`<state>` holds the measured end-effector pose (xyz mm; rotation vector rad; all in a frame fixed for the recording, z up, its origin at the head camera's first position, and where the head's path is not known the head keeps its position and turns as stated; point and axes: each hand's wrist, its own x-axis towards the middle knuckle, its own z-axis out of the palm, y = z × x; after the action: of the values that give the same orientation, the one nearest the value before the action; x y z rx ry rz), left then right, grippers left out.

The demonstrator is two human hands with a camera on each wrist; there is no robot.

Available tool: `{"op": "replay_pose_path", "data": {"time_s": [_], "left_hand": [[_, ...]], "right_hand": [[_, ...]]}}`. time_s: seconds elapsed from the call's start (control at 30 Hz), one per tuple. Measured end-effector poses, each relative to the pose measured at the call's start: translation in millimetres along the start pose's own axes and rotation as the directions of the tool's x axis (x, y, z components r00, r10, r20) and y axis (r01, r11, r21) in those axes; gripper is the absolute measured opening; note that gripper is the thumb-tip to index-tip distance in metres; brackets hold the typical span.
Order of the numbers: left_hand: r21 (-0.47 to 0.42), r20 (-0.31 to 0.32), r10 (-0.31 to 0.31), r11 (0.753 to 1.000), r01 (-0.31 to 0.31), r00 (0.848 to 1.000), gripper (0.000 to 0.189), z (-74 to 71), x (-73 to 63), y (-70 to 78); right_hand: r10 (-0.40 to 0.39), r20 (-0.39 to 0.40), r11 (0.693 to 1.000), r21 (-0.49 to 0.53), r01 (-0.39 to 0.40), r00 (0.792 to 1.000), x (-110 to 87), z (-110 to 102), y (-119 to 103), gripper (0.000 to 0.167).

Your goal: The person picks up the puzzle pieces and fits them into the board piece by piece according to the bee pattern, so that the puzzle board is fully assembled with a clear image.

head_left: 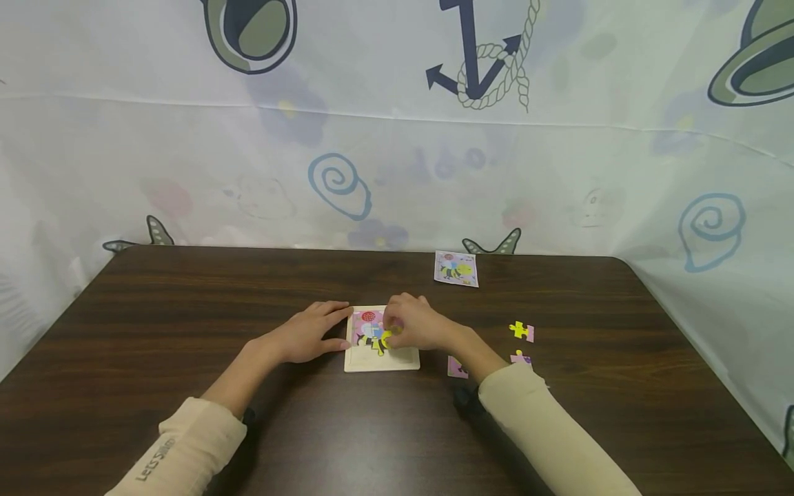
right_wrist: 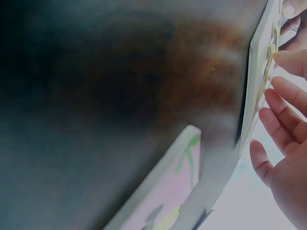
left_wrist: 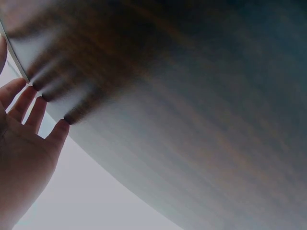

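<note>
A square wooden jigsaw board (head_left: 372,363) lies on the table, its upper part filled with pink, blue and yellow pieces of a bee picture. My left hand (head_left: 308,334) rests at the board's left side, fingers fairly straight at the upper corner and thumb touching the left edge. Over the board's right half, my right hand (head_left: 417,324) bends its thumb and fingers at a yellow puzzle piece (head_left: 386,339), pinching it among the laid pieces. In the right wrist view, the right fingertips (right_wrist: 280,86) meet the board's top; part of the picture is hidden under this hand.
Loose puzzle pieces lie to the right: a yellow and pink one (head_left: 521,331), a pink one (head_left: 521,358) partly behind the right forearm, and another pink piece (head_left: 457,367) beside the board. A picture card (head_left: 455,269) lies at the table's back edge, near the patterned curtain (head_left: 397,172).
</note>
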<state>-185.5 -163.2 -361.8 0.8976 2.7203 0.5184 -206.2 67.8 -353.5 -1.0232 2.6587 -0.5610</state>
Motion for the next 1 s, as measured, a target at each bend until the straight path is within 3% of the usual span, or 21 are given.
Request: {"op": "replay_pose_path", "data": {"time_s": [0.37,1.0], "left_hand": [[0.010,-0.006,0.002,1.000,-0.002,1.000,0.061,-0.1,-0.5,1.4],[0.010,-0.010,0.005,1.000,-0.005,1.000,0.061,0.2,-1.1,3.2]], "right_hand": [[0.036,0.017,0.999,0.031,-0.036,0.999,-3.1,-0.1,1.2,0.022],[0.008,-0.033,1.000,-0.030,-0.009,0.999,-3.9,1.7,3.7,0.016]]}}
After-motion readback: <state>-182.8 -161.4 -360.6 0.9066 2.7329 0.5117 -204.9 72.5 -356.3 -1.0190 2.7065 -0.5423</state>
